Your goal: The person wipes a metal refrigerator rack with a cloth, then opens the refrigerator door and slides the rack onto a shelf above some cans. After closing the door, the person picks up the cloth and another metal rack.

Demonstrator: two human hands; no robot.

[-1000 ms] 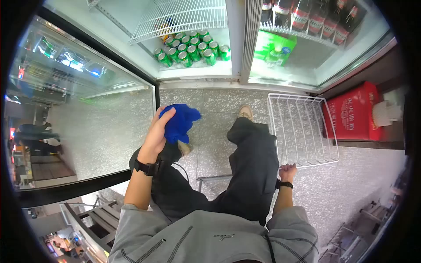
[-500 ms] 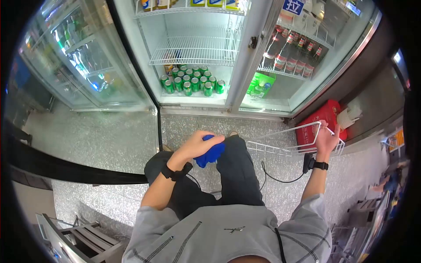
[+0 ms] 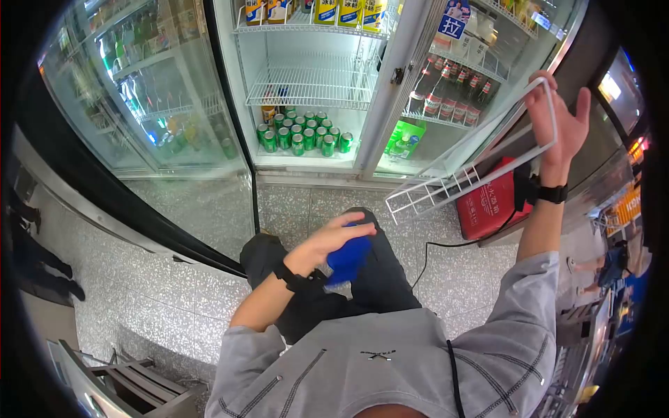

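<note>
My right hand (image 3: 559, 129) is raised on the right, its fingers hooked around one end of a white wire rack (image 3: 446, 198) and its thumb spread away. The rack slants down to the left, with its gridded end over the floor in front of the fridge. Above my knees, my left hand (image 3: 327, 244) grips a bunched blue cloth (image 3: 350, 260), which hangs below the fingers and is slightly blurred. Behind them stands a fridge with green cans (image 3: 298, 139) grouped on its bottom and a white wire shelf (image 3: 313, 87) above.
The glass door (image 3: 167, 139) of the fridge stands swung out on the left. A red box (image 3: 488, 205) sits on the floor at right, below the rack. Bottles (image 3: 449, 104) fill a shelf at right. A metal-framed stool (image 3: 139, 383) is at lower left. Other people's legs show at both sides.
My right hand has lifted the wire rack up and to the right, tilting it. My left hand has shifted slightly right with the blue cloth.
</note>
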